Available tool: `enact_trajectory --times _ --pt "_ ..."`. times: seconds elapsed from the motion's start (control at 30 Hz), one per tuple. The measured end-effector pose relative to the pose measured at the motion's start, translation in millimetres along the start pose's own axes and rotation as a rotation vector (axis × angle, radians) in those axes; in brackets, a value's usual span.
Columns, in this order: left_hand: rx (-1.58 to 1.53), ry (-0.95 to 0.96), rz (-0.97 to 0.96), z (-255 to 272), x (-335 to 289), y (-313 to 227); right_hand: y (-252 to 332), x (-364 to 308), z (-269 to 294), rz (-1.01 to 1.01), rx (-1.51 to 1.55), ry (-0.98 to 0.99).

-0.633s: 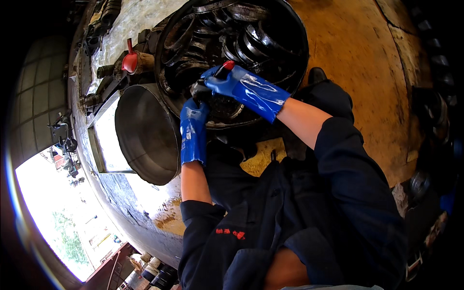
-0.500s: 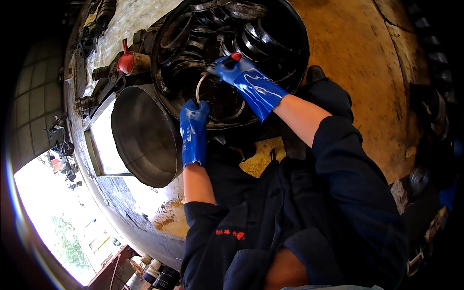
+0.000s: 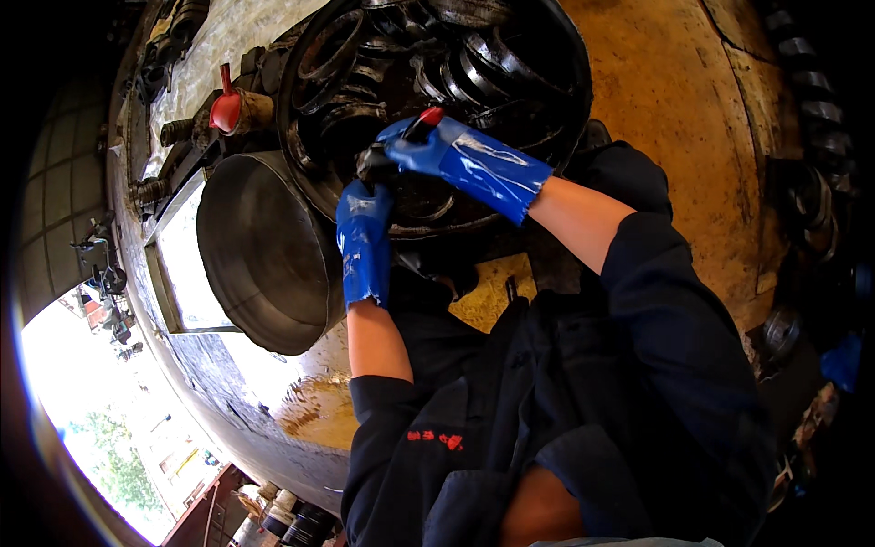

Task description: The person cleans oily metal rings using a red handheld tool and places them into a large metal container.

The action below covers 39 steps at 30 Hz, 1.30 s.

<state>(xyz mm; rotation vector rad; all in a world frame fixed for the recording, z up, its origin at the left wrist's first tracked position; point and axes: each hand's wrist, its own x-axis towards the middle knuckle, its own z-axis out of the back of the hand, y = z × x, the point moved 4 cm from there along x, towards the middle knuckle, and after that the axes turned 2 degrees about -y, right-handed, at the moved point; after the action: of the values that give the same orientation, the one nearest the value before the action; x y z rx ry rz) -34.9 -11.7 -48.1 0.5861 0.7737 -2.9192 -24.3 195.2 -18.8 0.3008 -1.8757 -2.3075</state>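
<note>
My left hand pinches a small dark greasy part, right hand closed on a red-handled tool beside it, over the gear housing; part's stiff, likely slippery, grip its edges.

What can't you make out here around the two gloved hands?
Head view only:
- Left hand: fingertips hidden behind a dark part, grip unclear.
- Right hand: red-tipped tool mostly covered by the glove.
- Black tub: greasy contents too dark to identify; top cut off.
</note>
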Motion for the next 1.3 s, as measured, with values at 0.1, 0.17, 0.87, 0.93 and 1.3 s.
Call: enact_trajectory --times 0.1,0.17,0.87,0.93,1.3 --pt "0.104 0.041 0.085 7.4 -14.0 -6.3 -16.2 4.6 3.8 -0.388 -0.032 -0.108" --pt "0.089 0.059 0.043 -0.5 -26.2 -49.3 -83.7 -0.5 16.1 -0.434 0.065 -0.441" --pt "-0.738 0.201 0.398 -10.7 -13.8 -18.2 -49.3 -27.6 -9.3 -0.527 0.210 -0.030" --pt "-0.672 0.185 0.355 -9.5 -7.6 -4.7 -49.9 -26.5 -18.1 -0.510 0.146 0.045" --pt "-0.328 0.115 0.143 -22.5 3.7 8.6 -38.6 -59.7 -26.4 -0.042 -0.124 0.312"
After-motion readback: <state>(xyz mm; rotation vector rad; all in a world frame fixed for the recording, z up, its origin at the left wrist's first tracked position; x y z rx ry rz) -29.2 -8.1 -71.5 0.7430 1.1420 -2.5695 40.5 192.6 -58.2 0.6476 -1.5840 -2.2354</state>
